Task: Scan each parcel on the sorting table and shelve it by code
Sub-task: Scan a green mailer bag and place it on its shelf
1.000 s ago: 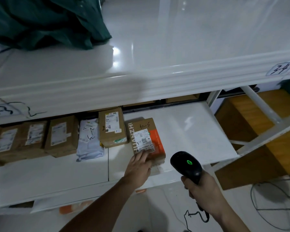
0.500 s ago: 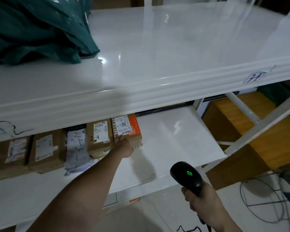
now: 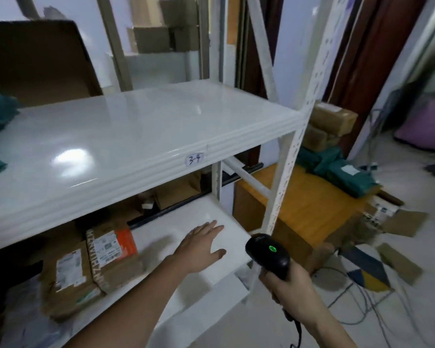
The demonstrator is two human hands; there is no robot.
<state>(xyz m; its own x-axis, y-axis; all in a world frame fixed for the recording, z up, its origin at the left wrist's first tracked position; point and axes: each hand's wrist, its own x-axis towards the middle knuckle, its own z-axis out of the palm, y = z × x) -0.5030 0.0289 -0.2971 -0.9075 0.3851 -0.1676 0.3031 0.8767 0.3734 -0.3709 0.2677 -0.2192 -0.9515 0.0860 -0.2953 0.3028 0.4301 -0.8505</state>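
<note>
White lower shelf [image 3: 206, 212] under tag 34 [image 3: 194, 159] is holding the orange-patch parcel [image 3: 113, 254] at 9 o'clock of the flat, empty left hand [image 3: 201, 247]; right hand [image 3: 290, 290] is gripping the scanner [image 3: 268, 254], so this one's looking shelved, more likely waiting.

Dim, motion-blurred, glare on shelf [image 3: 68, 159]

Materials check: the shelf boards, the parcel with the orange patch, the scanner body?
Shelf boards: white and glossy, probably laminate or coated board; they mirror the lights.
Parcel: brown corrugated cardboard, matte, with a paper label.
Scanner: black moulded plastic by its look, slightly shiny.
</note>
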